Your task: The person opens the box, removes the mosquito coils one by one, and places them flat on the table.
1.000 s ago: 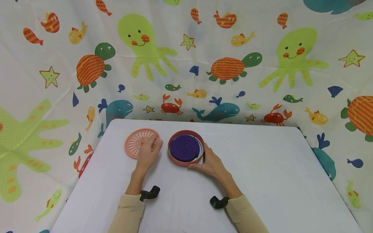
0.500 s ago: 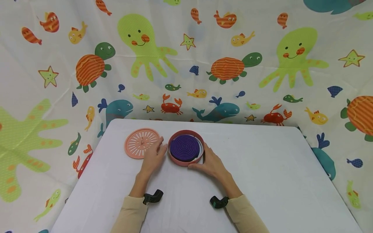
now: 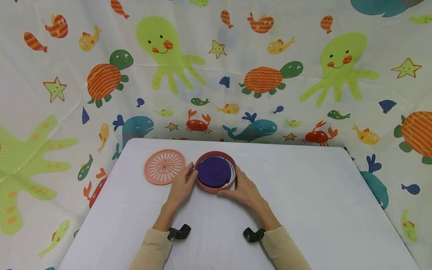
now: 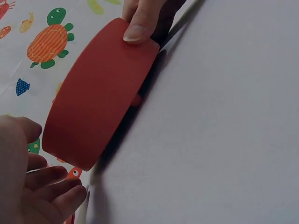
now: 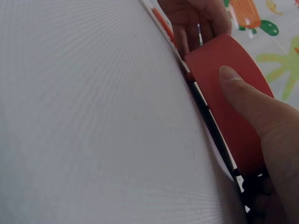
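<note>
A round red mosquito coil holder (image 3: 215,190) is near the back of the white table, with a purple mosquito coil (image 3: 214,171) lying in it. My right hand (image 3: 248,189) grips the holder's right side; in the right wrist view its thumb (image 5: 233,84) presses on the red wall (image 5: 224,107). At the holder's left side is my left hand (image 3: 182,185), its fingers loosely bent. In the left wrist view that thumb comes close to the holder's edge (image 4: 93,102), and whether it touches cannot be told. A small red nub (image 4: 136,100) shows beneath the holder.
A pink slotted lid (image 3: 164,167) lies flat on the table, left of the holder and just beyond my left hand. Behind the white table (image 3: 320,202) hangs a cloth (image 3: 216,33) printed with sea animals. Black cameras (image 3: 254,234) sit on both wrists.
My left hand has left the lid and moved right to the holder's left side, its fingers coming uncurled on the way. My right hand and the holder have stayed in place.
</note>
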`<state>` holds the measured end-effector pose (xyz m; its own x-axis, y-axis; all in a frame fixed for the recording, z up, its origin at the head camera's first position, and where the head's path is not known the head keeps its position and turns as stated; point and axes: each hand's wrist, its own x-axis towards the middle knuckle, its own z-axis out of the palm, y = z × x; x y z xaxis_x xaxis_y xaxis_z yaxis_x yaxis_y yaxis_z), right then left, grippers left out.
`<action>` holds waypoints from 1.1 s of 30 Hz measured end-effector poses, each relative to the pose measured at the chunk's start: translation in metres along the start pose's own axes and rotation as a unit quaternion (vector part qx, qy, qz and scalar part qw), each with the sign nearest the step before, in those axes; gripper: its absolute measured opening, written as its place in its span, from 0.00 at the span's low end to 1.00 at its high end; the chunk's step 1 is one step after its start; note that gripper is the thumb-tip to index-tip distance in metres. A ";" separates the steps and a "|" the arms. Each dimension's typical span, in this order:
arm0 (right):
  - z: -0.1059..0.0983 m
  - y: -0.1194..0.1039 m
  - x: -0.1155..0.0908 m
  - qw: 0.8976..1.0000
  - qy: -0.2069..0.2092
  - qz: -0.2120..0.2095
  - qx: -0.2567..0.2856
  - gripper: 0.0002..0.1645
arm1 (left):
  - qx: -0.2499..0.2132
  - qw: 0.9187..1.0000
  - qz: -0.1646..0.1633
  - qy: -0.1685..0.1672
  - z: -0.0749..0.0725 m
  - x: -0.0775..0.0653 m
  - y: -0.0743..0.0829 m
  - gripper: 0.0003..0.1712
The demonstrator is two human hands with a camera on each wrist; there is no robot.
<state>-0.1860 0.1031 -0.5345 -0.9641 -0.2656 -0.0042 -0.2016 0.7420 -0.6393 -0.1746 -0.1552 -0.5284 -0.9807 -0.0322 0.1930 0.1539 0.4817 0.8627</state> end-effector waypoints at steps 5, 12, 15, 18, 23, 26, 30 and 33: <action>0.001 0.001 0.000 1.000 0.004 -0.004 0.002 0.76 | -0.002 1.000 0.003 0.002 0.003 -0.002 -0.002 0.29; 0.001 0.002 0.000 1.000 0.002 -0.001 0.001 0.76 | 0.012 1.000 0.001 0.007 0.005 -0.004 -0.001 0.27; 0.001 0.001 0.000 1.000 0.002 -0.001 0.001 0.76 | 0.018 1.000 0.001 0.010 0.005 -0.004 -0.001 0.27; 0.000 0.001 0.000 1.000 0.003 -0.002 0.002 0.76 | 0.018 1.000 0.004 0.014 0.005 -0.004 -0.002 0.26; 0.001 0.000 0.000 1.000 0.003 0.004 0.005 0.76 | 0.012 1.000 0.002 0.021 0.006 -0.005 -0.002 0.26; 0.001 0.000 0.000 1.000 0.002 0.011 0.004 0.77 | 0.015 1.000 -0.003 0.026 0.008 -0.005 -0.002 0.26; 0.000 0.000 0.000 1.000 0.001 0.012 0.001 0.78 | 0.015 0.999 -0.011 0.034 0.011 -0.007 -0.001 0.26; 0.000 0.000 0.000 1.000 0.002 0.007 -0.001 0.77 | 0.007 0.999 -0.018 0.039 0.013 -0.009 0.002 0.26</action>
<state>-0.1856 0.1032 -0.5344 -0.9675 -0.2527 -0.0103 -0.1881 0.7463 -0.6384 -0.1666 -0.1431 -0.5347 -0.9730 -0.1174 0.1985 0.1168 0.4913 0.8631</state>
